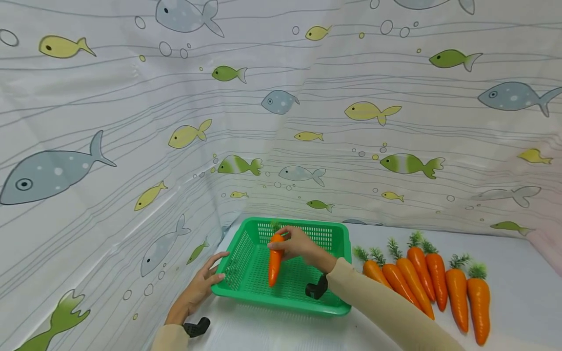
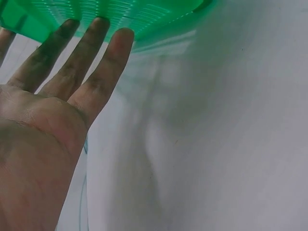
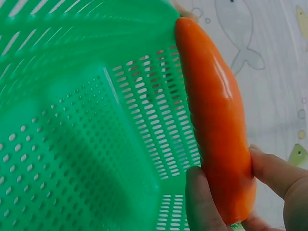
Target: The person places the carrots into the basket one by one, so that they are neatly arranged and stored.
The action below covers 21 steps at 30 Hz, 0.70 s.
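Observation:
A green plastic basket point(image 1: 281, 303) with slotted walls stands on the white table. Above its floor hangs an orange carrot point(image 1: 274, 268), tip down, pinched near its thick leafy end by my right hand point(image 1: 300, 243). The right wrist view shows thumb and fingers on opposite sides of this carrot point(image 3: 216, 115), whose narrow end points up in that picture. My left hand point(image 1: 199, 287) is at the basket's left side, thumb and fingers spread. In the left wrist view the straight fingers point(image 2: 103, 72) reach the basket's outer wall point(image 2: 101, 9).
Several carrots point(image 1: 456, 297) with green tops lie side by side on the table point(image 1: 518, 292) to the basket's right. A white sheet point(image 1: 333, 161) printed with fish rises behind and along the left. A small black device point(image 1: 316, 288) sits on each wrist.

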### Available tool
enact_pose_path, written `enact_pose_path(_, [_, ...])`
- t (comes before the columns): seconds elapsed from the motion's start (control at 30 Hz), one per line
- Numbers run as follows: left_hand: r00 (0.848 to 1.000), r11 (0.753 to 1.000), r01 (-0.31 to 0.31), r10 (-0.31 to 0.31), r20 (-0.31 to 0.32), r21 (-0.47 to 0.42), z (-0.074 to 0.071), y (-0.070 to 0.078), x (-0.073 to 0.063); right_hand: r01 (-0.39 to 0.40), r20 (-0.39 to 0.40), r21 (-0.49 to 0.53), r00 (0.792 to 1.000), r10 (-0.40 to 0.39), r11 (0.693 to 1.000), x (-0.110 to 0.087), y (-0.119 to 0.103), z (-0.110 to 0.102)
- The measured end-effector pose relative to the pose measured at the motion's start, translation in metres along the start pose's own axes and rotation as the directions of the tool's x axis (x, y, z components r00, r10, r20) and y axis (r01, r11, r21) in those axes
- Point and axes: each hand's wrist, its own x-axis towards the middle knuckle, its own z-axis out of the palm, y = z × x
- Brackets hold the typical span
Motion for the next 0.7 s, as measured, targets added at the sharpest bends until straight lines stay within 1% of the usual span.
enact_pose_path(0.1, [0.999, 1.0, 0.023, -0.023, -0.037, -0.002, 0.001, 0.001, 0.002, -0.031, -0.009, 0.019, 0.999, 0.031, 0.999, 0.006, 0.002, 0.009])
enact_pose_path(0.2, [0.998, 0.999, 0.038, -0.038, -0.056, 0.001, 0.0, 0.001, 0.002, -0.049, -0.008, 0.045, 0.999, 0.05, 0.998, 0.011, 0.005, 0.017])
enact_pose_path(0.33, [0.998, 0.999, 0.037, -0.036, -0.042, 0.006, -0.001, 0.002, 0.002, -0.066, -0.01, 0.08, 0.998, 0.067, 0.995, 0.015, 0.009, 0.027])
enact_pose_path(0.53, [1.0, 1.0, 0.019, -0.019, -0.016, -0.009, -0.001, 0.001, 0.004, -0.087, -0.016, 0.115, 0.996, 0.09, 0.99, 0.025, 0.017, 0.035])
enact_pose_path(0.7, [0.998, 0.998, 0.047, -0.048, -0.029, -0.034, -0.001, -0.002, 0.004, -0.111, 0.0, 0.123, 0.994, 0.112, 0.986, 0.03, 0.024, 0.039])
